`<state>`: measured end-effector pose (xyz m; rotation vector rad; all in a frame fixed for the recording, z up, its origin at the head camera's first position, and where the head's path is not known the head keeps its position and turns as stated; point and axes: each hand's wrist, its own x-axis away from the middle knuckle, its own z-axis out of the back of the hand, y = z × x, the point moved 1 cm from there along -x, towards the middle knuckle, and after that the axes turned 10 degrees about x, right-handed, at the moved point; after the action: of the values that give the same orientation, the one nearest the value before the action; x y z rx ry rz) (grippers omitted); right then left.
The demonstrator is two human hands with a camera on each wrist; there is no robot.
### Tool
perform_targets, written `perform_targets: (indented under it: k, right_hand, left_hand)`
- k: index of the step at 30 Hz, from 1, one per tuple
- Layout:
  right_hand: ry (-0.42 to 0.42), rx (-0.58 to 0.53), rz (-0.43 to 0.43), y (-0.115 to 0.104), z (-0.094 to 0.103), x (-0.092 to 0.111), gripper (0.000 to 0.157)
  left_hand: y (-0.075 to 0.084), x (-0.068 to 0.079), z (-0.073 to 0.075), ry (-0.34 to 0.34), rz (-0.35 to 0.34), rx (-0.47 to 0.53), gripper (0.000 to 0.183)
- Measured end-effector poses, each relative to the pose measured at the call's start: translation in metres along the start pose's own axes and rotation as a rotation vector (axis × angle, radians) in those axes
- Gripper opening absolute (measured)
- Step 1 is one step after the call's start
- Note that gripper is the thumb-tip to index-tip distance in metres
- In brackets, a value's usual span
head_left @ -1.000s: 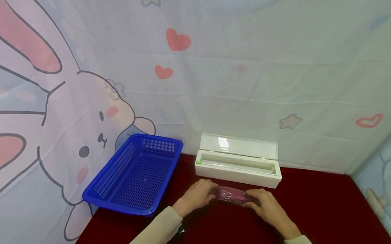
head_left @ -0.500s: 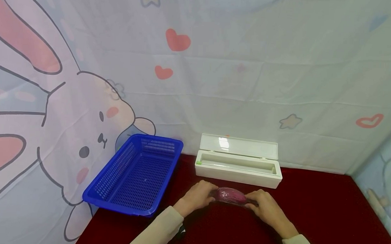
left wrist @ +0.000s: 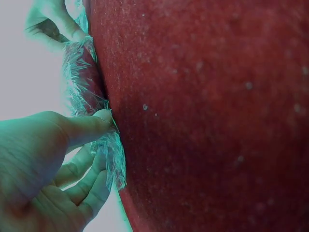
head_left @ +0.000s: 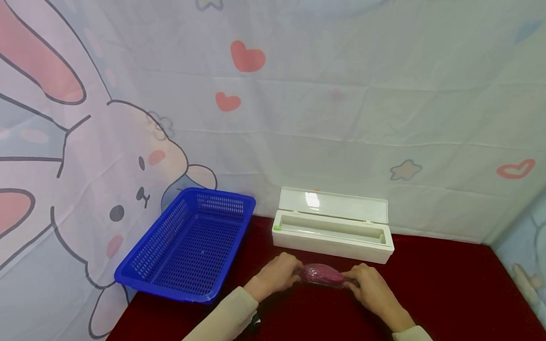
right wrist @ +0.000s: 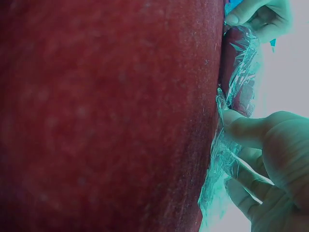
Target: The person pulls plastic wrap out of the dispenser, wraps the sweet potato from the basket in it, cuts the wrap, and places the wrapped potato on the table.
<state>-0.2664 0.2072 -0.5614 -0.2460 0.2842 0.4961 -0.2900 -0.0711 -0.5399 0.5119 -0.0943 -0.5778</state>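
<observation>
A pinkish-red, elongated object [head_left: 322, 274] lies wrapped in clear cling film, low over the red cloth in the head view. Its kind is obscured by the shiny film. At its left end, my left hand [head_left: 276, 275] pinches the gathered film between thumb and fingers. My right hand [head_left: 371, 288] does likewise at the opposite end. A crumpled tail of cling film [left wrist: 116, 162] pokes out past the left fingers in the left wrist view. Longer loose film [right wrist: 215, 169] trails below the right thumb in the right wrist view.
Just behind the hands stands a long white box [head_left: 333, 249], its lid [head_left: 344, 205] raised and a small green piece [head_left: 277, 227] at its left end. A blue perforated basket [head_left: 219, 274] sits at the left. A printed cloth backdrop [head_left: 302, 116] rises behind the table.
Both hands keep hold of the film ends. The right hand has shifted slightly left, and the film around the pinkish-red object looks more tightly drawn in at its ends.
</observation>
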Motion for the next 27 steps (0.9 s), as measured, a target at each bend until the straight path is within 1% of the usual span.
perform_targets:
  k: [4,10,13,17,19,22,27]
  right_hand:
    - [0.014,0.007,0.005,-0.0015,0.0008,0.0003,0.018]
    - [0.040,0.047,0.040,-0.0013,0.0011,0.0009,0.012]
    - [0.059,0.068,0.069,0.0004,0.0011,0.0014,0.009]
    - [0.110,0.093,0.114,0.0029,0.0021,0.0014,0.008]
    - [0.132,0.104,0.138,0.0040,0.0027,0.0009,0.008]
    - [0.141,0.112,0.138,0.0048,0.0032,0.0002,0.007]
    - [0.128,0.090,0.099,0.0052,0.0038,-0.0006,0.011]
  left_hand:
    - [-0.0001,-0.0001,0.0009,-0.003,-0.002,-0.027,0.012]
    - [-0.0033,-0.0012,-0.0003,-0.001,-0.017,-0.093,0.011]
    - [-0.0040,-0.0013,-0.0003,0.024,-0.049,-0.135,0.012]
    - [-0.0029,-0.0002,0.0015,0.079,-0.109,-0.223,0.012]
    - [-0.0026,0.0005,0.0027,0.099,-0.122,-0.254,0.012]
    - [-0.0027,0.0012,0.0044,0.113,-0.120,-0.272,0.013]
    - [-0.0029,0.0008,0.0055,0.119,-0.114,-0.281,0.014]
